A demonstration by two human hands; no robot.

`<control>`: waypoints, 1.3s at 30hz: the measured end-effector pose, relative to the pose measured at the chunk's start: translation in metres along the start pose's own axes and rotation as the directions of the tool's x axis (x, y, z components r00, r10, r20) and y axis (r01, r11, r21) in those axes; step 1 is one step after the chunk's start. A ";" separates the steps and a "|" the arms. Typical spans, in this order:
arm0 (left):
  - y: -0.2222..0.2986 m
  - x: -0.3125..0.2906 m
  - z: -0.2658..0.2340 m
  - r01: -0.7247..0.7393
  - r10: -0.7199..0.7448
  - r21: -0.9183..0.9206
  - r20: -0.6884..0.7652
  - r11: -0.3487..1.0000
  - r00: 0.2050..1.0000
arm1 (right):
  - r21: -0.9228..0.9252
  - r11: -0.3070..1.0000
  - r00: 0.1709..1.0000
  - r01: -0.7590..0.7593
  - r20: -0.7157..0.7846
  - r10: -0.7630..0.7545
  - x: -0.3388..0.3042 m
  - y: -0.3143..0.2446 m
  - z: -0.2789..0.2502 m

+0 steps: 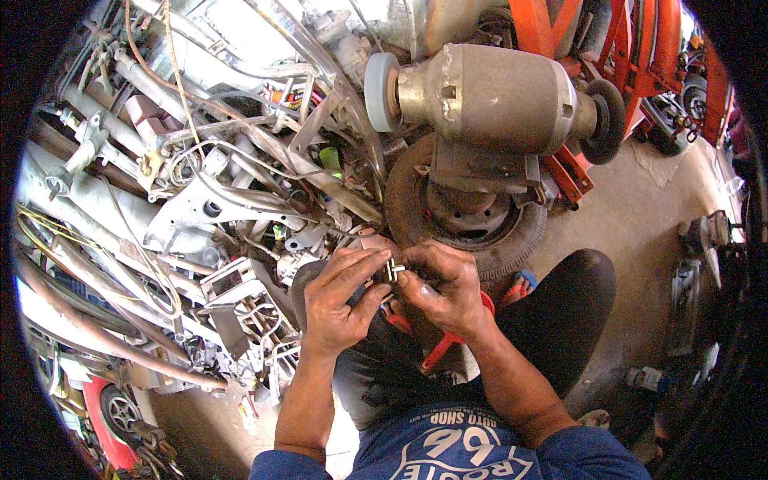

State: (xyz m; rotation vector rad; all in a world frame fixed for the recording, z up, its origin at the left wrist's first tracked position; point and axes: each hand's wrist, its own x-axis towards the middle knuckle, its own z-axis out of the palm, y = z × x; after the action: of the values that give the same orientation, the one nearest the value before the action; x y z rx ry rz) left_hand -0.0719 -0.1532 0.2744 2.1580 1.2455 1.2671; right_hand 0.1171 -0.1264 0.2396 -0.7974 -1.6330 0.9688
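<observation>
In front of my lap, my left hand [344, 300] and my right hand [442, 290] meet. Both are closed, fingertips pinched on a small shiny metal part [393, 271]. It looks angular, with a short stub pointing right; its exact kind is too small to make out, and the fingers cover some of it. Just beyond my hands stands a bench grinder [504, 100] with a pale grey wheel [382, 92] on its left end and a dark wheel [603, 122] on its right.
Under the grinder lies a tyre on a rim [528, 232]. Heaped scrap metal, with pipes and a control arm [210, 206], crowds the left side. A red-edged object [442, 350] sits between my legs. Orange-red metal frames [552, 28] rise behind; concrete floor [608, 216] shows at right.
</observation>
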 end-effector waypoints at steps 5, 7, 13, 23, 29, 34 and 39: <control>-0.008 -0.004 0.003 0.046 -0.047 -0.024 -0.026 0.999 0.999 | 0.033 0.999 0.999 -0.035 -0.037 0.037 0.003 -0.001 0.004; -0.008 -0.011 0.009 0.184 -0.197 -0.192 -0.054 0.964 0.979 | -0.003 1.000 0.999 -0.021 -0.029 0.021 0.002 0.000 0.003; -0.017 -0.021 0.017 0.395 -0.445 -0.514 0.030 0.761 0.895 | -0.101 0.994 0.999 0.044 -0.016 -0.046 0.004 0.004 0.001; -0.011 -0.020 0.019 0.485 -0.533 -0.512 0.060 0.709 0.844 | -0.148 0.985 0.982 -0.089 0.155 0.112 0.012 0.004 -0.012; -0.012 -0.013 0.010 0.493 -0.480 -0.306 0.123 0.814 0.869 | -0.190 0.981 0.992 -0.040 0.110 0.061 0.008 0.008 -0.010; -0.009 -0.018 0.011 0.436 -0.438 -0.262 0.053 0.861 0.898 | -0.164 0.986 0.995 -0.018 0.094 0.034 0.007 0.002 -0.006; -0.005 -0.018 0.008 0.372 -0.376 -0.214 0.022 0.903 0.926 | -0.167 0.985 0.998 0.036 0.056 -0.027 0.002 0.003 0.001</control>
State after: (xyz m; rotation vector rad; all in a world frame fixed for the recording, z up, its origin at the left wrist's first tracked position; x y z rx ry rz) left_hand -0.0713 -0.1638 0.2573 1.6591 1.3782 1.1956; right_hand 0.1155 -0.1230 0.2375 -0.8628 -1.7866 0.8446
